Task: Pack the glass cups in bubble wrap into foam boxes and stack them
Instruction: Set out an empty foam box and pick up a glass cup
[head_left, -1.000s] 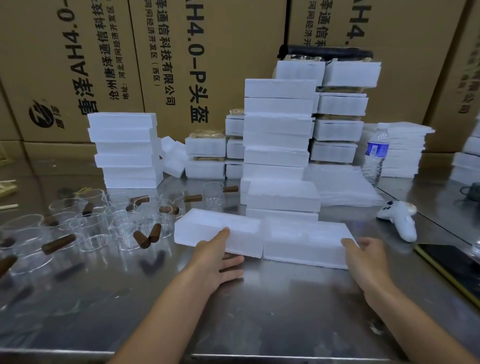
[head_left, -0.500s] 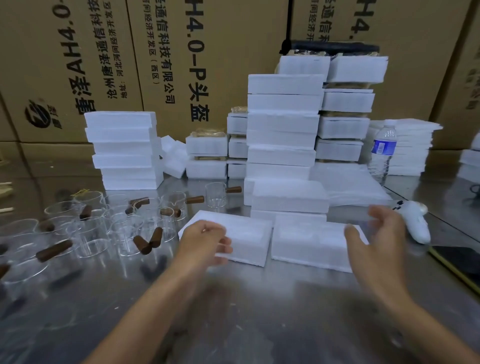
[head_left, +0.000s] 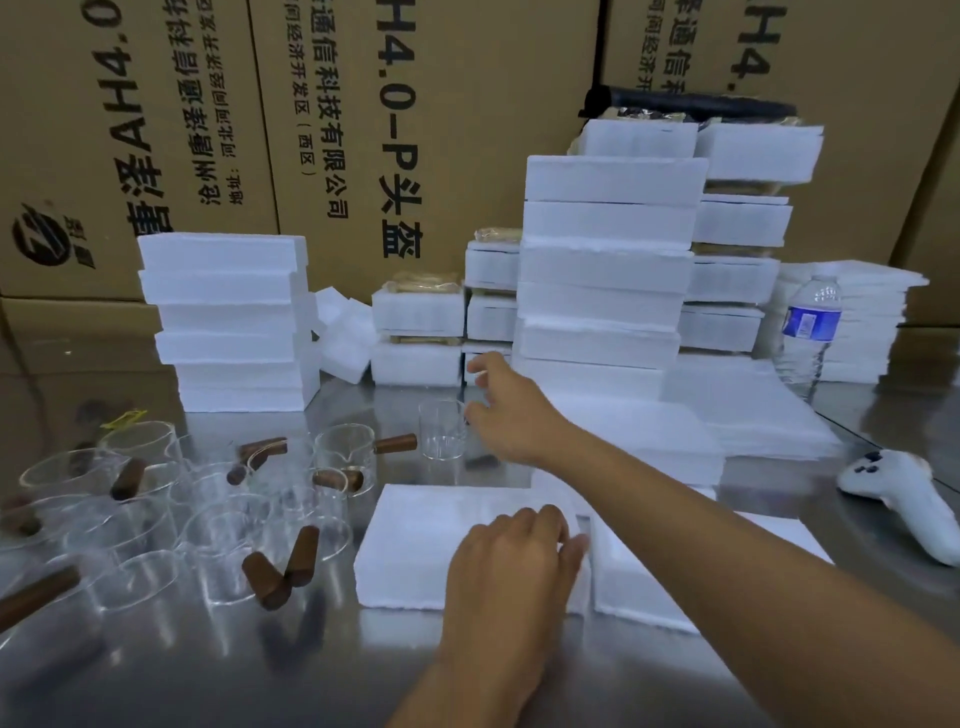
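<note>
Left hand (head_left: 509, 566) lay curled on the white rectangular foam box (head_left: 415, 545) near the steel worktop's (head_left: 208, 675) front edge, grip unclear. Right hand (head_left: 511, 410), fingers spread apart, hung just beside the clear glass cup (head_left: 441, 431) mid-worktop.

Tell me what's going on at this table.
A person is packing glass cups into foam boxes. The left hand rests on the near foam box, fingers curled at its right edge. The right hand reaches to a lone glass cup beside the tall foam stack; its grip is unclear. More cups wait on the left.
</note>
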